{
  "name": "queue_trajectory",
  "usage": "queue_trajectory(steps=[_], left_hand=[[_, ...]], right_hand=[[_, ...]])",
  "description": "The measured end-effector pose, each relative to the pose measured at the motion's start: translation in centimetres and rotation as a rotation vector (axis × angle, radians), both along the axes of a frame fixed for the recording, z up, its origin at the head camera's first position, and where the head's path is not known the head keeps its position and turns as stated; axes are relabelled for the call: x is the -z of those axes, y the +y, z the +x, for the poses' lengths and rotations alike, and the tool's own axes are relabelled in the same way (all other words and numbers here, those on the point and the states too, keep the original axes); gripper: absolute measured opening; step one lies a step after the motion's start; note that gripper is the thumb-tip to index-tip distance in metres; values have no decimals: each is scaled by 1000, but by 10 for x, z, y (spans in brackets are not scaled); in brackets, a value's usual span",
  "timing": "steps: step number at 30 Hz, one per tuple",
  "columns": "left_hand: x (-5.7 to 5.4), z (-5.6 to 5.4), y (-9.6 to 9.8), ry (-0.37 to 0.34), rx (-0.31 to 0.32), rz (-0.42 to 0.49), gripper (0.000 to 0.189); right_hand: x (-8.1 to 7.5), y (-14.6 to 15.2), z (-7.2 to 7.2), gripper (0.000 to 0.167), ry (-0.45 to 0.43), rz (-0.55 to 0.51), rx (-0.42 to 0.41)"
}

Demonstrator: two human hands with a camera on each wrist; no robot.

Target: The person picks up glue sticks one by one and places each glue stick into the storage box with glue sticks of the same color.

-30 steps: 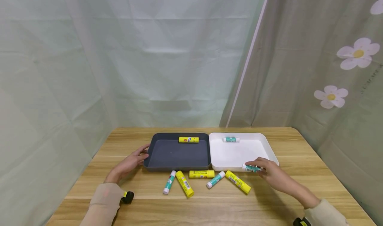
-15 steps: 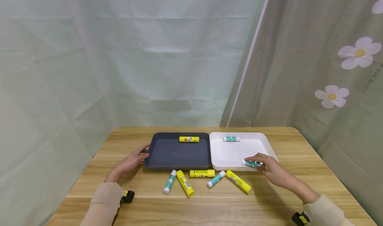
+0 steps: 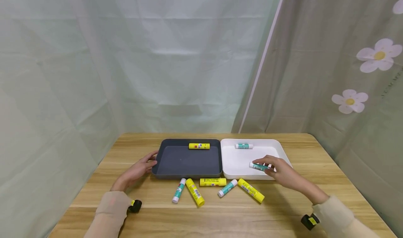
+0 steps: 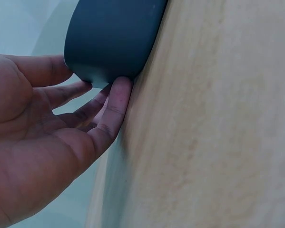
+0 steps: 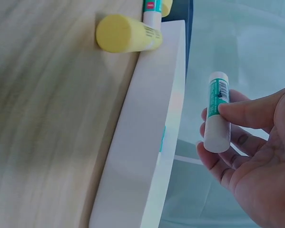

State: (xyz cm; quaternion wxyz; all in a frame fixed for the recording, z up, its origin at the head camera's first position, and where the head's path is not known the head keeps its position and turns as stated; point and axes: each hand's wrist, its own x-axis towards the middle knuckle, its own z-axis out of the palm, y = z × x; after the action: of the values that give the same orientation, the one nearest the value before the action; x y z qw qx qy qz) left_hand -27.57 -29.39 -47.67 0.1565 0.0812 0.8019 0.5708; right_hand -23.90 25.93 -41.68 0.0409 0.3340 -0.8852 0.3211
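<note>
My right hand (image 3: 284, 174) pinches a teal-and-white glue stick (image 3: 256, 166) between thumb and fingers, above the front part of the white tray (image 3: 233, 166). In the right wrist view that held glue stick (image 5: 213, 130) shows its barcode and is apart from the tray wall. A similar teal glue stick (image 3: 244, 146) lies at the back inside the white tray. My left hand (image 3: 138, 171) touches the left end of the dark grey tray (image 3: 189, 162), its fingertips (image 4: 119, 88) against the outer wall. A yellow glue stick (image 3: 199, 146) lies at the back in the grey tray.
In front of the trays, loose on the wooden table (image 3: 220, 220), lie yellow glue sticks (image 3: 195, 192) (image 3: 213, 182) (image 3: 251, 190) and teal ones (image 3: 178, 190) (image 3: 227, 188). The two trays stand side by side. Curtains (image 3: 189, 73) hang behind and beside the table.
My right hand has moved left and slightly away from me, carrying the teal glue stick from the white tray's front edge to over its inside. The left hand stays at the grey tray.
</note>
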Motion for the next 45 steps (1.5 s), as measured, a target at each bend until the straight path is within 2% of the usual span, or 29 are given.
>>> queue_trajectory(steps=[15,23,31,45], left_hand=[[1,-1,1,7,4,-20,60],[2,0,0,9,6,-16,60],[2,0,0,11,6,-19,60],[1,-1,-1,8,5,-15,60]], right_hand=[[-7,-7,-14,47,25,24,14],[-11,-11,-22,44,3,36,22],[-18,-14,-28,42,16,-6,19],[-30,-19,-48,41,-5,8,25]])
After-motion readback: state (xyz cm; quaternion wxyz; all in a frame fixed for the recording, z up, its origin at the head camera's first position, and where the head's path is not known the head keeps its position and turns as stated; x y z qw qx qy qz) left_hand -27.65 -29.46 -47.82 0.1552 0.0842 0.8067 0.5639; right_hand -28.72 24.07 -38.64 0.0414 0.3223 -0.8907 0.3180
